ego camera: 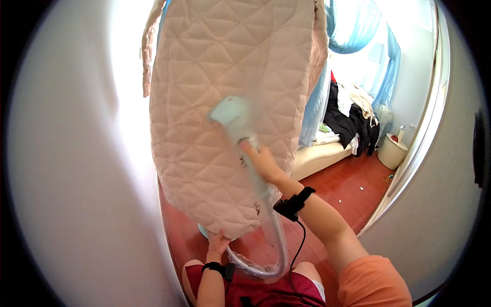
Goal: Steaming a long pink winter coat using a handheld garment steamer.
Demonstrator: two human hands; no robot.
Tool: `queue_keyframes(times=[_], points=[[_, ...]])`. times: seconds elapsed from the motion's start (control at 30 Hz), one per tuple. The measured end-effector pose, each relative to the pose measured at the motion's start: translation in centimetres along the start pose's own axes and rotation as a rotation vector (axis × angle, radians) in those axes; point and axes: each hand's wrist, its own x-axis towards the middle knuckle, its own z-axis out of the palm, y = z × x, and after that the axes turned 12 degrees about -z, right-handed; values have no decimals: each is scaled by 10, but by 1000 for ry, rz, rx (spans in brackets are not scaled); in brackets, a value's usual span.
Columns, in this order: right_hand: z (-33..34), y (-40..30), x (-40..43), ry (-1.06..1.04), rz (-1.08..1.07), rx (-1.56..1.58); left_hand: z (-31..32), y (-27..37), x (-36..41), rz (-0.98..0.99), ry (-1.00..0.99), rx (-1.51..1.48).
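In front of me hangs a pink quilted ironing board pad or cloth (191, 153), stitched in a diamond pattern. My right hand (262, 159) is wrapped around the handle of a pale green garment steamer head (232, 115), which is tilted against or just before the quilted face; I cannot tell if it touches. A translucent hose (282, 238) runs down from the handle and loops near my lap, with printed plastic film around it. My left hand (219, 242) grips the bottom edge of the quilted cloth. Part of a pale green base (203, 231) shows behind that hand.
At right stands a bed with a cream frame (318, 159), heaped with dark clothes (341, 119) under blue curtains (356, 27). A white round bin (392, 151) is beyond it. A white wall (76, 153) runs close on the left. Small white scraps (361, 188) lie on the red floor (337, 184).
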Motion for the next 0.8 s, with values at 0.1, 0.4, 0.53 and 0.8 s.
queue_keyframes(times=[0.1,0.4,0.53,0.8], points=[[-7,-30,13,52,10,-10,-33,-4,-3,-50,152,143],[-49,-142,110,195,-265,76,-33,-24,-20,-69,187,472],[-40,-134,109,236,-211,8,-39,-19,-18,-58,230,497],[-5,10,-11,26,-148,68,-19,-13,-24,-59,206,503]])
